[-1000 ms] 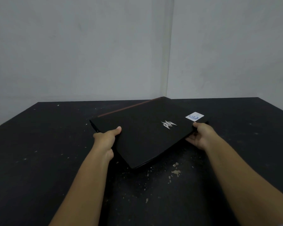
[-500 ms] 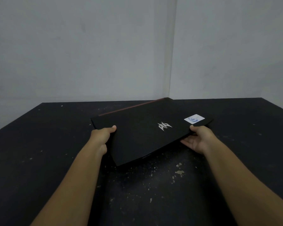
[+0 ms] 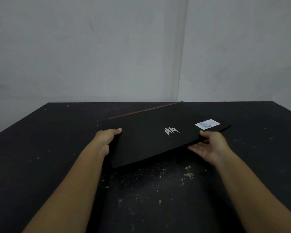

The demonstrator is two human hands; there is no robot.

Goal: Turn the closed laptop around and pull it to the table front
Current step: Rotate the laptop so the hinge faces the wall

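Note:
A closed black laptop [image 3: 148,142] with a silver logo and a pale sticker near its right corner lies skewed at the middle of the black table [image 3: 40,157]. A thin red strip runs along its far edge. My left hand [image 3: 106,140] grips the laptop's left edge, thumb on the lid. My right hand [image 3: 212,147] holds its near right edge, thumb on top and fingers underneath. The near right side looks lifted a little off the table.
The table top is dark and speckled with pale chips and flecks, thickest in front of the laptop [image 3: 188,172]. A grey wall with a vertical corner [image 3: 183,56] rises right behind the table's far edge.
The laptop has turned clockwise: its near corner swung left and its right corner moved farther right. Both hands kept their grip and moved with it.

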